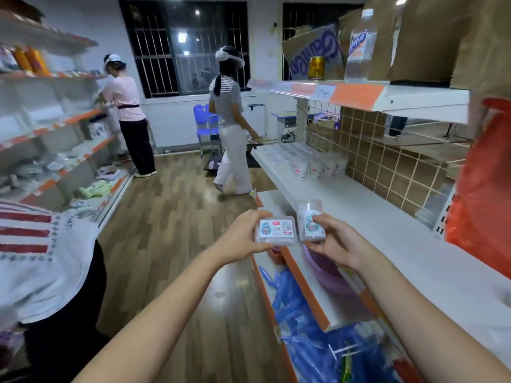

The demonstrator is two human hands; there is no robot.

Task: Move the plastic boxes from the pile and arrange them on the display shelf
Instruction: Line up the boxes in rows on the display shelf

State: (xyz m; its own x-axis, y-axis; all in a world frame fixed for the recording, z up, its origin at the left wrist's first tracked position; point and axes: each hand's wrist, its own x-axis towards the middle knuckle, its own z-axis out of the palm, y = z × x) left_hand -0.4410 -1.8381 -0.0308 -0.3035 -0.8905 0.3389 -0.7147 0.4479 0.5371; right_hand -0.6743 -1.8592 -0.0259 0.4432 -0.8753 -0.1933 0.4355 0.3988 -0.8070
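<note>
In the middle of the frame, the left hand (237,236) grips a flat plastic box (277,230). The right hand (336,241) holds a round tub (310,224) beside it, over the white shelf (387,217).

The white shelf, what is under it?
Under the white shelf sit a purple basin, partly hidden by the shelf edge, and blue plastic packs lower down. Anything farther back is covered.

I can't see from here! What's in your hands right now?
Left hand grips flat plastic box. Right hand grips upright box. Both over white shelf edge. Nothing in the way.
</note>
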